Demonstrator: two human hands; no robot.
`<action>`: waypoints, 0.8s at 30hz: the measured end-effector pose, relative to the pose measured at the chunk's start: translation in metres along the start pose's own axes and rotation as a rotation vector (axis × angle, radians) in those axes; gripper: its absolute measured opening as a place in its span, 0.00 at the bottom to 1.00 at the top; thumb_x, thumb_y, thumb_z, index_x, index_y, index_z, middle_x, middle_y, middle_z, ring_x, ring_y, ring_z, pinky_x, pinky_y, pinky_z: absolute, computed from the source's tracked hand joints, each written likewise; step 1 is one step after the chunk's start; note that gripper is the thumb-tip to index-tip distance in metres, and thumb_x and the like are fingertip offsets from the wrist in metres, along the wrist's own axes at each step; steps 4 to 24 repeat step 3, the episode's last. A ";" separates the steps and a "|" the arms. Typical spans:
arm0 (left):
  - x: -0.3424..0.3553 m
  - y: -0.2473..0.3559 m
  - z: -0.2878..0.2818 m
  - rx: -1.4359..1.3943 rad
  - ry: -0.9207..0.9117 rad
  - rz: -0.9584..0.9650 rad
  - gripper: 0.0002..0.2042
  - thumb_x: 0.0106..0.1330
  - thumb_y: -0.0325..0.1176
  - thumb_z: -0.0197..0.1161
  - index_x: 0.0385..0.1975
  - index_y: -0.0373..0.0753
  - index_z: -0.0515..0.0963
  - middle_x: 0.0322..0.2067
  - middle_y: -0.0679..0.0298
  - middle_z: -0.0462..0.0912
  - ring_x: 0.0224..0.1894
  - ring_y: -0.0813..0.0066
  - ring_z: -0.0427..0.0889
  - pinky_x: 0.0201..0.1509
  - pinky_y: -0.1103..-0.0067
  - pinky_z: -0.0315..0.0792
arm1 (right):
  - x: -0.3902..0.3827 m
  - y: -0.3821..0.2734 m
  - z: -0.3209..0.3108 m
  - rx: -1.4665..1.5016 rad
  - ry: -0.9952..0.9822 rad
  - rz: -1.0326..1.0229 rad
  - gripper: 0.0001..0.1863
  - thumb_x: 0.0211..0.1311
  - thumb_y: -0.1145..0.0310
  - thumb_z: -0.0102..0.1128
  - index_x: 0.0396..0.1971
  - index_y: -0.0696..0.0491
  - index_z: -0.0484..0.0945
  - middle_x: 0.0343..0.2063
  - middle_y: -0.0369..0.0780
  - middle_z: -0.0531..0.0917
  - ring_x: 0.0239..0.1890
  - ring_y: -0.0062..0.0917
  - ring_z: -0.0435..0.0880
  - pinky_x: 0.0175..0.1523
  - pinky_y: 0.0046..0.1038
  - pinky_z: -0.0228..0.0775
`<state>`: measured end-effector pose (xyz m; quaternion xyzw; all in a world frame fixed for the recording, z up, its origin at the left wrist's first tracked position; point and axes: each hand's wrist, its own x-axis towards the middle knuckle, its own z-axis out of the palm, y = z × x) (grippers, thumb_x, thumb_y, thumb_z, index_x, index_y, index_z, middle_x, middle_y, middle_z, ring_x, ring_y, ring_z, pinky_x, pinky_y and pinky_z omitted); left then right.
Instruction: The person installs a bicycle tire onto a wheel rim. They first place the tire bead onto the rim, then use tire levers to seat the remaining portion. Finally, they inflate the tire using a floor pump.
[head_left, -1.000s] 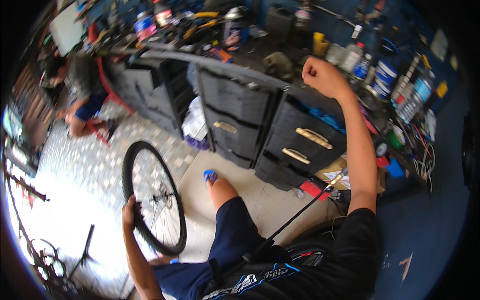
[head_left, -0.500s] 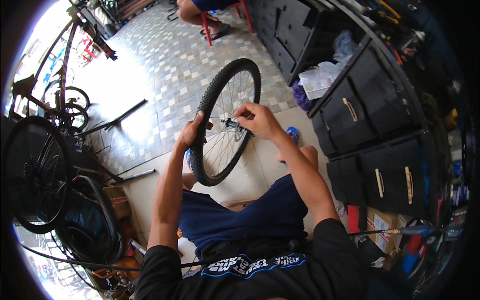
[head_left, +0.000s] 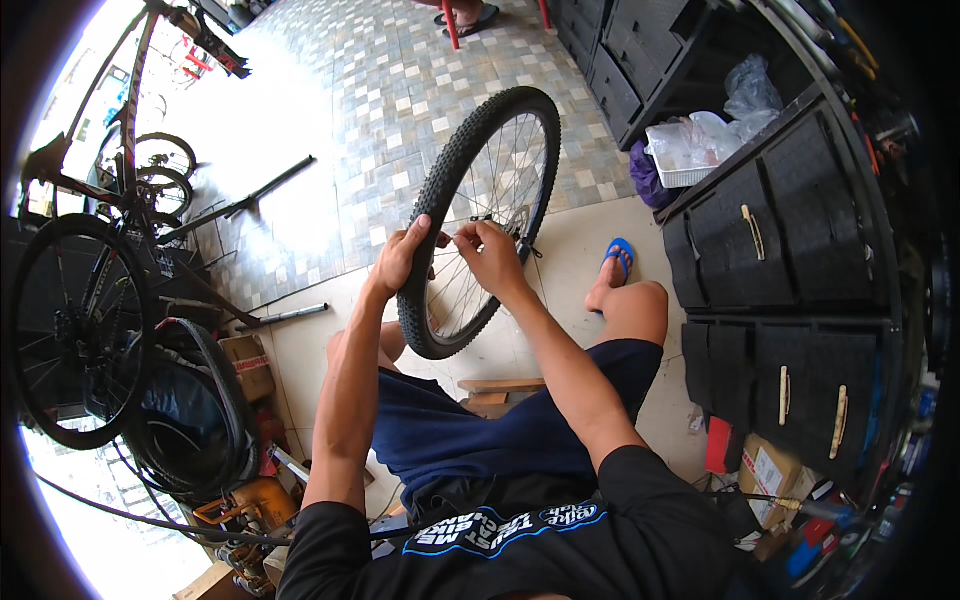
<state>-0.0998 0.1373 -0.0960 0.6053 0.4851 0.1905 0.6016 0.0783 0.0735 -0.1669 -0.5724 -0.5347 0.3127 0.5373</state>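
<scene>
A bicycle wheel [head_left: 447, 165] with a knobby black tyre stands tilted in front of my knees. My left hand [head_left: 402, 262] is closed around the tyre and rim on the near left side, thumb on the tread. Inside the wheel, among the spokes, my right hand [head_left: 490, 262] has its fingertips pinched together close to the left hand's fingers and the inner rim. Whatever lies between those fingertips is too small to make out. Part of the hub [head_left: 482, 218] shows just beyond the right hand.
Bicycles, including a dark one [head_left: 128, 180], stand at the left near loose tyres [head_left: 235, 400]. Black drawers [head_left: 790, 250] line the right side, with a white basket [head_left: 688, 177] of plastic bags beyond. Someone's sandalled foot [head_left: 470, 20] is at the far edge. Metal bars [head_left: 290, 315] lie left of my legs.
My right hand has moved from beside the hub leftward to the rim near my left hand. The left hand still grips the tyre. My right knee has swung outward, and the view has shifted.
</scene>
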 end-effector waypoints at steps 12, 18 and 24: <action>0.004 0.002 0.000 0.017 -0.010 0.009 0.39 0.71 0.69 0.47 0.41 0.30 0.85 0.25 0.57 0.83 0.21 0.69 0.82 0.26 0.75 0.75 | 0.000 -0.004 0.000 -0.019 -0.005 0.070 0.07 0.66 0.68 0.66 0.37 0.57 0.82 0.32 0.43 0.84 0.32 0.33 0.86 0.41 0.33 0.77; 0.004 0.002 0.000 0.017 -0.010 0.009 0.39 0.71 0.69 0.47 0.41 0.30 0.85 0.25 0.57 0.83 0.21 0.69 0.82 0.26 0.75 0.75 | 0.000 -0.004 0.000 -0.019 -0.005 0.070 0.07 0.66 0.68 0.66 0.37 0.57 0.82 0.32 0.43 0.84 0.32 0.33 0.86 0.41 0.33 0.77; 0.004 0.002 0.000 0.017 -0.010 0.009 0.39 0.71 0.69 0.47 0.41 0.30 0.85 0.25 0.57 0.83 0.21 0.69 0.82 0.26 0.75 0.75 | 0.000 -0.004 0.000 -0.019 -0.005 0.070 0.07 0.66 0.68 0.66 0.37 0.57 0.82 0.32 0.43 0.84 0.32 0.33 0.86 0.41 0.33 0.77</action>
